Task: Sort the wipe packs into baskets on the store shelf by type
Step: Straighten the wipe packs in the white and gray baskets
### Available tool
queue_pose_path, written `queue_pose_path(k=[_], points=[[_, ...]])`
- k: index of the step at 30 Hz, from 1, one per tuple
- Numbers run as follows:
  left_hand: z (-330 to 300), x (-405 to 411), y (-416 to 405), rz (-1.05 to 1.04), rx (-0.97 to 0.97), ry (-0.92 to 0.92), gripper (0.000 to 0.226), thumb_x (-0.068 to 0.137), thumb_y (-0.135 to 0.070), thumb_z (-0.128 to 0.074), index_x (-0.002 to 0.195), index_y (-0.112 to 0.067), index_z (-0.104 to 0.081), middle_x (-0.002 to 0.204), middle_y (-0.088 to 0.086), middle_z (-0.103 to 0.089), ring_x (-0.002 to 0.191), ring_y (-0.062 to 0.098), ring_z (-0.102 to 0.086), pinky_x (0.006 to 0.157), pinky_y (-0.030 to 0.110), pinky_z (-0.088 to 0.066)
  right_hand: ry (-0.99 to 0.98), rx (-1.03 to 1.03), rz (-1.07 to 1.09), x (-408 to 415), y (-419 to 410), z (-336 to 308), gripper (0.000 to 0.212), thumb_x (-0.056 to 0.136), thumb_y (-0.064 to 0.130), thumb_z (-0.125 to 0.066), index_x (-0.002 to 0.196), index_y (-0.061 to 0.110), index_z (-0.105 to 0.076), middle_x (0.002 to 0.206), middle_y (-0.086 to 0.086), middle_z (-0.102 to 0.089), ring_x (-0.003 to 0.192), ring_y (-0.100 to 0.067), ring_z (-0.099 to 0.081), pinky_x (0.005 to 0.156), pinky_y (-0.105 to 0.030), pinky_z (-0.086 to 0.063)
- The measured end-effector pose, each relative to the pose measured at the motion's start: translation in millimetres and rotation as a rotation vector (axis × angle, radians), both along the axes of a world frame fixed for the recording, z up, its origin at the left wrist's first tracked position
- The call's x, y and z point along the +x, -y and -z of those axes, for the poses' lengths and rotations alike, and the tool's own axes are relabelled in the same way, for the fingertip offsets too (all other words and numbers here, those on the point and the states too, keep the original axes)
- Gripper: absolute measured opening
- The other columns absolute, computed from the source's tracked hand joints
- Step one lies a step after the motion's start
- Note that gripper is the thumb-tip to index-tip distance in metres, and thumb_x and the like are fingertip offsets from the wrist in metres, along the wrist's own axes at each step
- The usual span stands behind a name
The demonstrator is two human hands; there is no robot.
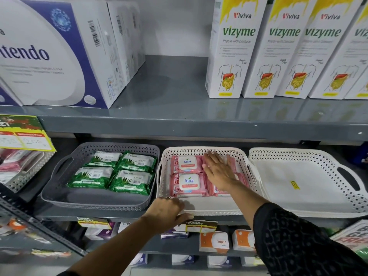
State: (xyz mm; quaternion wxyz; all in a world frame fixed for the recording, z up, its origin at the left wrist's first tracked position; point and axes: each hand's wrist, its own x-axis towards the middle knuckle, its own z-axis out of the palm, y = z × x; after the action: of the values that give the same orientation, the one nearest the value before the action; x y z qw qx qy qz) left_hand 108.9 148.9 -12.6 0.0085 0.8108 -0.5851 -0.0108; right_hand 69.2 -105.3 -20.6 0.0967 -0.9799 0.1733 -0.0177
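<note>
While the right hand [218, 170] lies flat with fingers spread on the pink Kara wipe packs [188, 176] in the middle cream basket [201, 207], the left hand [166, 211] curls over that basket's front rim, gripping its near left corner. The pink packs fill the back of this basket, two of them showing white lids, the others under the palm. Just to the left, a grey basket [95, 202] holds four green Origami aloe wipe packs [111, 172] in two rows. To the right sits a cream basket [310, 194] bearing only a small yellow sticker. All three rest on the grey store shelf [199, 126], below tall Vizyme cartons [278, 48].
</note>
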Motion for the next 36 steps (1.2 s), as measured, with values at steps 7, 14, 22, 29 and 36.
queue_pose_path(k=[7, 14, 22, 29, 36], points=[[1.6, 3.6, -7.9, -0.016, 0.011, 0.078, 0.056, 0.095, -0.061, -0.025, 0.113, -0.018, -0.056, 0.101, 0.005, -0.069, 0.084, 0.021, -0.066, 0.080, 0.034, -0.048, -0.073, -0.004, -0.157, 41.7, -47.5, 8.9, 0.079, 0.087, 0.069, 0.000, 0.154, 0.027, 0.002, 0.161, -0.001, 0.011, 0.148, -0.025, 0.011, 0.118, -0.052, 0.009], [3.4, 1.5, -13.1, -0.064, 0.054, 0.088, 0.052, 0.096, -0.059, -0.027, 0.106, -0.017, -0.055, 0.111, 0.007, -0.067, 0.098, 0.021, -0.062, 0.109, 0.040, -0.028, -0.096, -0.034, -0.067, 37.0, -56.3, 21.4, 0.082, 0.083, 0.069, 0.007, 0.153, 0.027, 0.009, 0.161, -0.002, 0.014, 0.147, -0.024, 0.014, 0.117, -0.050, 0.011], [-3.1, 0.1, -14.0, -0.080, 0.042, 0.027, 0.056, 0.094, -0.062, -0.025, 0.105, -0.016, -0.056, 0.101, 0.008, -0.067, 0.094, 0.024, -0.061, 0.098, 0.039, -0.041, -0.050, 0.009, -0.078, 28.2, -47.8, 5.0, 0.075, 0.090, 0.069, -0.002, 0.153, 0.028, 0.005, 0.160, -0.001, 0.015, 0.147, -0.023, 0.015, 0.116, -0.046, 0.016], [-8.8, 20.8, 34.1, -0.271, -0.216, -0.311, 0.034, 0.100, -0.030, -0.035, 0.130, -0.015, -0.039, 0.135, 0.013, -0.043, 0.102, 0.027, -0.058, 0.085, 0.045, -0.053, -0.083, 0.007, 0.147, -29.8, 35.3, 4.2, 0.057, 0.100, 0.050, -0.015, 0.154, 0.032, -0.004, 0.163, 0.001, 0.008, 0.149, -0.019, 0.007, 0.120, -0.050, 0.002], [18.4, 43.5, 80.3, -0.440, -0.015, -0.410, 0.062, 0.098, -0.053, -0.020, 0.148, -0.032, 0.010, 0.153, -0.003, 0.028, 0.142, 0.030, 0.009, 0.111, 0.056, 0.002, -0.115, 0.098, 0.172, -39.0, 36.5, 20.0, 0.057, 0.098, 0.057, -0.010, 0.151, 0.043, 0.006, 0.161, 0.007, 0.015, 0.148, -0.018, 0.012, 0.120, -0.048, -0.002]])
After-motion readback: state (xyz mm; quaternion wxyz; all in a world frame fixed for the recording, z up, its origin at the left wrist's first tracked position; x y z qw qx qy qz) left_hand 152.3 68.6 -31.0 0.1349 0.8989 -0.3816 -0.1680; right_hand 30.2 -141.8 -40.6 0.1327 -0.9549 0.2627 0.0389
